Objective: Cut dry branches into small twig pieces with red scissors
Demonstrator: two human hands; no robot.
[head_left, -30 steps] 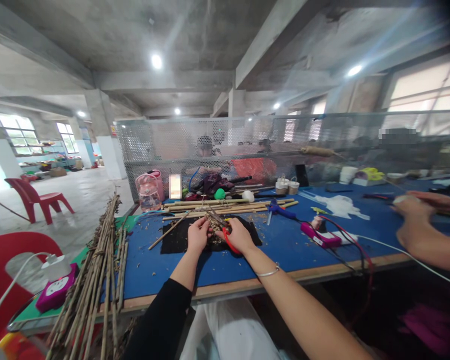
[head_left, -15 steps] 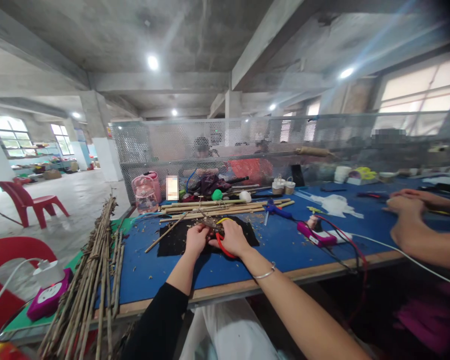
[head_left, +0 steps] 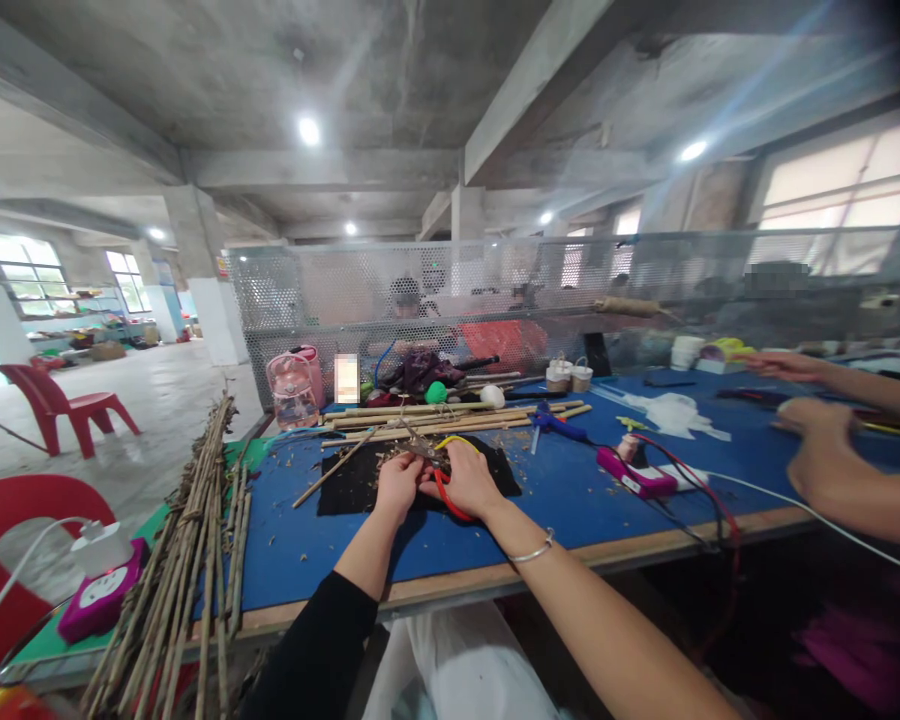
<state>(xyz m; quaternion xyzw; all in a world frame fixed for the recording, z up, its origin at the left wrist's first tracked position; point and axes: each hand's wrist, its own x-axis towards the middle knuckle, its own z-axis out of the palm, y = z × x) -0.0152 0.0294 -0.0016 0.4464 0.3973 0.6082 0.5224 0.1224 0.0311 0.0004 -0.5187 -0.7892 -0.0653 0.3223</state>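
Observation:
My right hand [head_left: 468, 482] is closed on the red and yellow handles of a pair of scissors [head_left: 442, 488]. Their metal blades point up and left, past my left hand [head_left: 399, 484]. The fingers of my left hand are pinched together beside the blades, on something too small to make out. Both hands are over a black cloth [head_left: 345, 487] strewn with brown plant scraps, on the blue tabletop [head_left: 285, 560]. A thin stick [head_left: 333, 468] lies across the cloth's left edge.
Bundled dry stalks [head_left: 195, 530] lean at the left. Long sticks [head_left: 450, 418] lie behind the cloth. A blue glue gun [head_left: 559, 424] and a purple power strip [head_left: 641, 474] are to the right. Another person's hands [head_left: 814, 415] work at the far right.
The scissor blades now show more clearly, spread above my left hand. At the right, one of the other person's hands has moved up and away from the other.

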